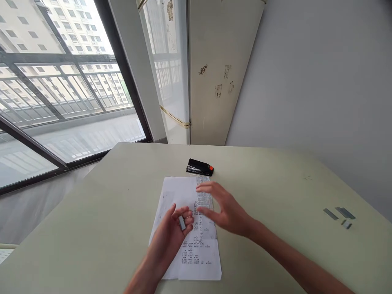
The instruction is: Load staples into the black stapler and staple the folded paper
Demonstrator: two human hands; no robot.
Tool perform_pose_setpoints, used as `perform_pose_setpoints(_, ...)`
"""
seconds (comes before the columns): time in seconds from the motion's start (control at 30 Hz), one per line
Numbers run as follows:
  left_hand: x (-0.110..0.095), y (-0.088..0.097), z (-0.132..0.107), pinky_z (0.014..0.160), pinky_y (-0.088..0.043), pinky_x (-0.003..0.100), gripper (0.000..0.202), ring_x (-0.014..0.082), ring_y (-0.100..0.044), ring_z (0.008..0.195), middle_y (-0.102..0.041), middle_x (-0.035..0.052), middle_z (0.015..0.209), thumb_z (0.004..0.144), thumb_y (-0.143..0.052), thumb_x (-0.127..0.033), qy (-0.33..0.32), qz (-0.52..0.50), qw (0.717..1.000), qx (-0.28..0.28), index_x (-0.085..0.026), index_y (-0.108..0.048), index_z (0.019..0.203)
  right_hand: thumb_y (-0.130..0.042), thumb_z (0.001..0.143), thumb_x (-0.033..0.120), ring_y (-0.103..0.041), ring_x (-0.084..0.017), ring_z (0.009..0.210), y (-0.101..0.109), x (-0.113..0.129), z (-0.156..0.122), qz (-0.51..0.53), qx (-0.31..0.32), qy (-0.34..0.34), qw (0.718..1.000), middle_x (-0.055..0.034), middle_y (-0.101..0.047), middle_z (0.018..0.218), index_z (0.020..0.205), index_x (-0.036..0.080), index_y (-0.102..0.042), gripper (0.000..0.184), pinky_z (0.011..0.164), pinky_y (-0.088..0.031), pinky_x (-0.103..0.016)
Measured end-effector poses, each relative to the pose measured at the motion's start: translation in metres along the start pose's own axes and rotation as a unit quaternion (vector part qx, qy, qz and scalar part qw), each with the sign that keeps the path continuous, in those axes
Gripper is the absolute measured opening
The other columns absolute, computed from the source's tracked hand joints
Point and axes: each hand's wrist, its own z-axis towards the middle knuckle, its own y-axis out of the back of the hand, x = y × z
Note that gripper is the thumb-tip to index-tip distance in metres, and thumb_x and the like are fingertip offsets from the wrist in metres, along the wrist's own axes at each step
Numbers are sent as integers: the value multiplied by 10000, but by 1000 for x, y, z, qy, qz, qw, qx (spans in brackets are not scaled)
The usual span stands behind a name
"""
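My left hand [171,230] is turned palm up over the sheets, its fingers curled in. Against those fingers rests a short grey strip of staples [182,223]. Just to the right, my right hand [225,208] hovers above the paper, thumb and fingers apart, with nothing in it. Below both hands lie printed sheets of paper [200,261], partly covered by them. A black stapler [199,167] with an orange-red end sits just beyond the paper's far edge.
On the right of the pale table [101,220] lie several loose strips of staples [345,212]. A fridge [220,49] stands behind the table's far edge, with a grey wall [315,73] on the right and a window [61,69] on the left.
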Motion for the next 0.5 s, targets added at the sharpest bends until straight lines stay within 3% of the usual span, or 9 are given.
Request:
perform_pose_setpoints(0.1, -2, -23, 4, 905, -553, 372, 389, 249, -679, 1008, -686, 156, 1062, 1012, -542, -470, 52, -57, 996, 55, -124, -719, 1042, -733, 937, 354, -527, -288, 1374, 3, 21, -21, -21, 52, 3, 998, -102, -557, 1486, 1389, 295, -541, 494, 1119, -501, -482)
perform_pose_setpoints(0.2, 2, -39, 7, 836, -559, 381, 454, 275, -698, 1003, -705, 161, 1045, 1035, -473, -509, 70, -30, 992, 98, -127, -718, 1031, -783, 888, 313, -489, -320, 1415, 5, 21, -31, -53, 60, -6, 997, -122, -508, 1537, 1391, 292, -578, 543, 1115, -507, -518)
perform_pose_setpoints(0.37, 19, -56, 10, 747, -538, 311, 467, 245, -713, 974, -732, 136, 996, 1038, -480, -523, 82, 11, 990, 117, -131, -724, 1107, -742, 928, 285, -499, -326, 1418, 12, 14, -51, -72, 34, -2, 997, -130, -520, 1539, 1261, 276, -678, 339, 1071, -543, -529)
perform_pose_setpoints(0.5, 33, -67, 8, 846, -563, 371, 515, 291, -715, 1088, -747, 166, 1096, 1042, -456, -563, 94, 34, 983, 154, -132, -713, 1159, -736, 945, 342, -539, -303, 1377, 25, 16, -78, -57, 3, -21, 998, -115, -579, 1483, 1215, 272, -669, 286, 1073, -545, -495)
